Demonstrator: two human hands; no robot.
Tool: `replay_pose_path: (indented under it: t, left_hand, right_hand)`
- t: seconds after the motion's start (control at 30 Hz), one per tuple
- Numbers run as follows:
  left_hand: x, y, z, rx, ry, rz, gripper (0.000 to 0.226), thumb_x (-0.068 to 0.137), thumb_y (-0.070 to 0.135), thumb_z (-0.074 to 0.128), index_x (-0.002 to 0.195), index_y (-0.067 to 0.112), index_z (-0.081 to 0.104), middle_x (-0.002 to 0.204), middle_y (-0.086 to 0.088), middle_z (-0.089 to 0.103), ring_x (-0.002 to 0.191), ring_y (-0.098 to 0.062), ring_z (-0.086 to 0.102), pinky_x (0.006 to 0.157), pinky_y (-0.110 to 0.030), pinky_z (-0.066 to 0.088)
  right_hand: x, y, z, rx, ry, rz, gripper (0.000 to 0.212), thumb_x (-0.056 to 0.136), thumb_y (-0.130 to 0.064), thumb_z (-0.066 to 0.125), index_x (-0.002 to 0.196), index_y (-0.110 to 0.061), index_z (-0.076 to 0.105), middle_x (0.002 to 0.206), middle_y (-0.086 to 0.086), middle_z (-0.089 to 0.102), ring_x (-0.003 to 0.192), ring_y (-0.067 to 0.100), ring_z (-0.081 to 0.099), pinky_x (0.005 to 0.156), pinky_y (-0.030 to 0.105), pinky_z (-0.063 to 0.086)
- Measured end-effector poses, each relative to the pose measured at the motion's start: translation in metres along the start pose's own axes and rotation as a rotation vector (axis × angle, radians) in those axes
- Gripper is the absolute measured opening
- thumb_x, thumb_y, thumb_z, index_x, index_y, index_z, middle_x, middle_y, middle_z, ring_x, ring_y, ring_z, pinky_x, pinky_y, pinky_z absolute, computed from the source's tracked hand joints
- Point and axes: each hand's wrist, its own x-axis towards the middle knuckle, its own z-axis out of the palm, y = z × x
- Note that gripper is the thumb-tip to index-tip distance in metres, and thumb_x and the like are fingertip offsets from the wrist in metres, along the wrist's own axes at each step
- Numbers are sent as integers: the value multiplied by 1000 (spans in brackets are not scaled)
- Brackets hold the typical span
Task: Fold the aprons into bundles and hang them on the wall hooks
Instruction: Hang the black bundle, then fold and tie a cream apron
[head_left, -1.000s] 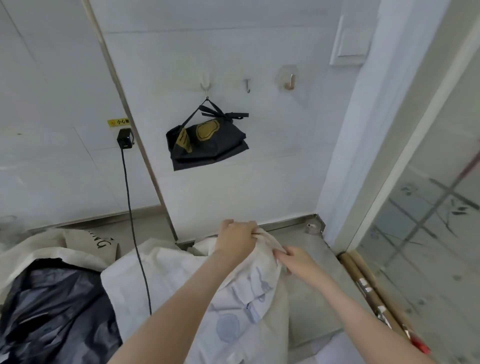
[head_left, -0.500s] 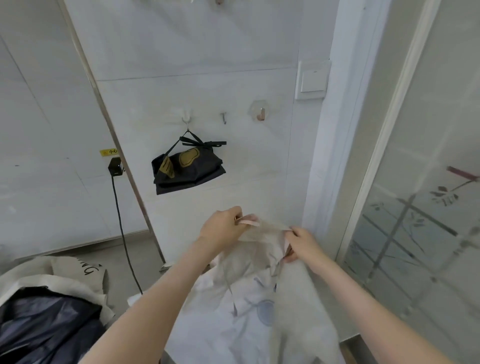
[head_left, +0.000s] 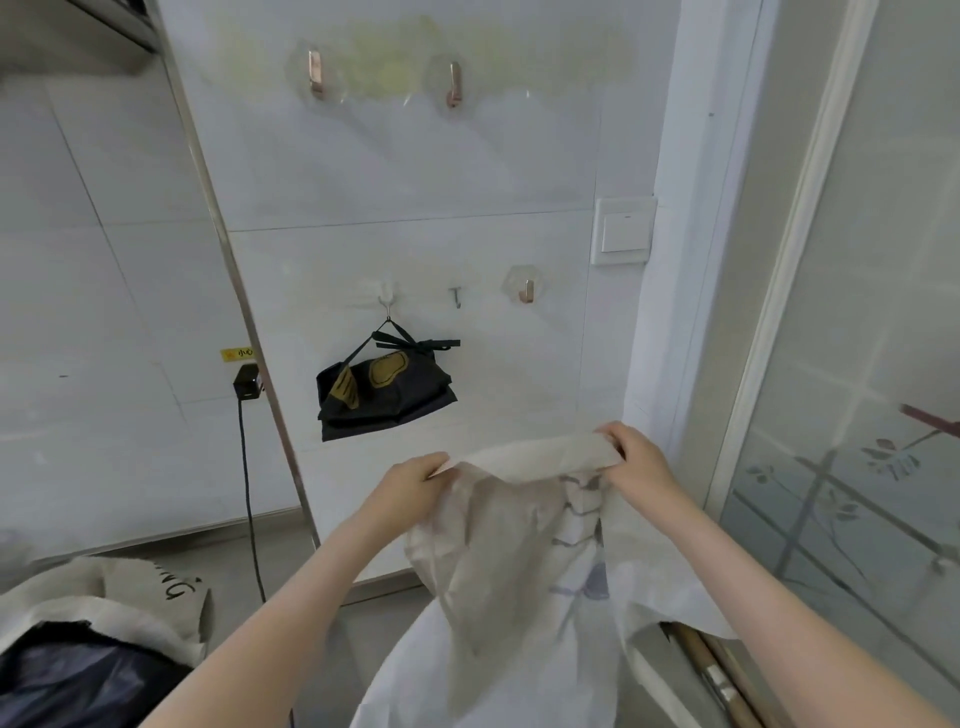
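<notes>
Both hands are up in front of the wall, holding the cream-white printed fabric apron (head_left: 519, 561) by its top edge: left hand (head_left: 410, 491) pinches one end, right hand (head_left: 636, 460) grips the other. The rest hangs down between the arms. The folded black apron bundle (head_left: 384, 392) hangs on a white wall hook (head_left: 387, 297) just above and left.

White tiled wall (head_left: 415, 171), light switch (head_left: 622, 232), seemingly frosted glass door (head_left: 872, 322).

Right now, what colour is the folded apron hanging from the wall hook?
The folded apron is black with mustard-yellow printed patches, clearest in the head view.
</notes>
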Motion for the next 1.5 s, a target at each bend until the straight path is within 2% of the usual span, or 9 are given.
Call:
replay_pose_path:
  t: [0.17, 0.33, 0.43, 0.63, 0.77, 0.93, 1.07, 1.23, 1.5]
  left_hand:
    - [1, -5, -12, 11, 127, -17, 43, 97, 36, 50, 64, 14, 33, 58, -1, 36, 58, -15, 34, 54, -29, 21]
    - [0, -20, -23, 143, 235, -47, 51, 93, 49, 51, 68, 5, 47, 62, -5, 52, 64, -18, 50, 58, -31, 34]
    - [-3, -22, -30, 99, 220, -68, 50, 89, 49, 58, 65, 11, 37, 59, -2, 37, 57, -14, 37, 52, -28, 24]
    - [-13, -59, -29, 234, -323, -109, 23, 94, 34, 55, 78, 18, 53, 77, 5, 50, 75, -14, 47, 69, -26, 34]
    - [-21, -74, -18, 87, -150, -129, 30, 102, 35, 39, 101, 12, 59, 101, -4, 66, 98, -23, 58, 86, -31, 43]
    - [-22, -79, -15, 51, 118, -69, 41, 100, 37, 42, 80, 3, 48, 75, -8, 57, 76, -27, 53, 60, -25, 33]
    - [-24, -85, -25, 78, -14, -121, 50, 82, 56, 65, 71, 13, 41, 65, 4, 45, 60, -14, 43, 55, -28, 27]
    - [-26, -99, -28, 267, -294, -156, 26, 85, 37, 69, 70, 26, 51, 67, 7, 41, 62, -9, 39, 56, -22, 28]
    - [-26, -103, -12, 144, -49, -158, 22, 101, 22, 34, 80, 15, 31, 66, -3, 43, 59, -19, 37, 53, -30, 27]
  right_hand:
    - [9, 4, 7, 44, 80, 46, 25, 86, 4, 44, 88, -11, 63, 82, 4, 65, 75, 23, 60, 58, 26, 43]
    - [16, -4, 17, -69, 4, 100, 25, 89, 0, 33, 91, -7, 56, 77, 13, 59, 44, 25, 52, 38, 23, 37]
    - [17, -4, 21, -32, -44, 159, 30, 89, 0, 29, 96, -6, 57, 80, 18, 64, 51, 30, 64, 40, 29, 49]
    - [17, 1, 27, -25, 48, 140, 27, 92, -4, 37, 101, -3, 62, 93, 18, 65, 71, 35, 67, 62, 39, 57]
    - [19, 10, 36, -95, 52, 141, 27, 93, -15, 40, 95, 0, 63, 93, 20, 66, 89, 37, 63, 79, 45, 53]
    - [17, 26, 42, -150, 12, 187, 16, 89, -15, 51, 87, -6, 64, 87, 13, 66, 84, 29, 61, 68, 34, 46]
    - [18, 39, 47, -186, 38, 197, 20, 87, -3, 46, 98, -2, 63, 93, 13, 62, 86, 28, 56, 69, 33, 41]
    - [18, 50, 44, -144, 121, 216, 27, 84, 5, 41, 100, -2, 62, 96, 12, 62, 90, 29, 56, 70, 34, 39]
    - [17, 62, 46, -129, -12, 257, 48, 76, 11, 32, 109, -3, 65, 90, 20, 66, 74, 31, 61, 65, 41, 52]
